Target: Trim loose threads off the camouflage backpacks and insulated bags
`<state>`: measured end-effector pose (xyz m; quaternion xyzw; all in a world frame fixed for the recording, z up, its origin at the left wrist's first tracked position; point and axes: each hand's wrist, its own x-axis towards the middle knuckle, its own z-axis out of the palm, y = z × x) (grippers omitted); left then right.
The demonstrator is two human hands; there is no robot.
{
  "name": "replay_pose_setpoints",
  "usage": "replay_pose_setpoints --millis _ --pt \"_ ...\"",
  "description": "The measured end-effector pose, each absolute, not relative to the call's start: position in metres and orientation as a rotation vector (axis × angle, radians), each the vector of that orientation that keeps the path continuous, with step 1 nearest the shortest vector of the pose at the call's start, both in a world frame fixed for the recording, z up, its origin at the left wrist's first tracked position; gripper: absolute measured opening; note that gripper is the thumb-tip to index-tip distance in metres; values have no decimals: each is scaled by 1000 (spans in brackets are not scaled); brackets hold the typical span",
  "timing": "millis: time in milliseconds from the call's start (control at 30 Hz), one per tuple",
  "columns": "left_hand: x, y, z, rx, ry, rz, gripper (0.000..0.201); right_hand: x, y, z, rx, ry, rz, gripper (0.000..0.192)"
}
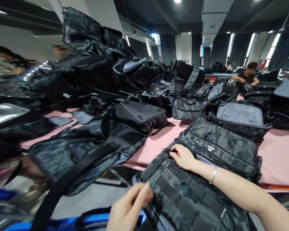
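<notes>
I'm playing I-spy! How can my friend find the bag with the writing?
Start with the pink table. On its near side, just past the right hand and wrist, lies a dark camouflage bag. Unlike its neighbours, it shows upside-down white letters spelling MATEIN.

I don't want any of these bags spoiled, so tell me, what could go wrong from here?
The dark pointed tool in the right hand is close to the camouflage bag, so its tip might nick the fabric. The wide black strap runs loose over the bag at the left and could snag. The heap of bags at the back looks uneven, so the top one might slide.
</notes>
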<state>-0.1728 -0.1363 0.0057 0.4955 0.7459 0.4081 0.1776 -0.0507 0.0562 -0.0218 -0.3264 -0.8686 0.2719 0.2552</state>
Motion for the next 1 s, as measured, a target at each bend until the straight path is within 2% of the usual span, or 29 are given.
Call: replay_pose_setpoints --millis 67,200,267,367,467,567,667,767,867,1000 --pt "-185 -107 14 1583 2371 1167 38 -50 57 -23 -891 -2341 748 15" --pt "-189 -62 10 1611 2506 667 35 -50 60 -20 -854 -2353 766 19" --pt "-186 -54 4 1539 2548 557 32 -49 61 -19 -829 -2376 766 23" --pt "-184 -59 -4 1611 2463 791 25 -50 60 -20 -834 -2385 766 23" --pt "-185 -76 -8 1842 2105 1149 21 -48 59 -21 -872 -2361 777 19" --pt "-182 -97 -8 1856 1828 1253 20 -43 59 -20 -886 -2344 801 19" --pt "-177 -109 -8 1657 1740 1349 20 -39 59 -18 -904 -2313 840 23" --pt "-174 -109 -10 1199 1896 1583 23 -37 55 -16 -885 -2208 926 19" --pt "-175 -103 -14 851 1928 1744 28 -35 40 -18 -763 -2085 970 17" --pt "-172 -99 -19 670 1917 1920 31 -28 18 -19 -534 -2066 906 15"
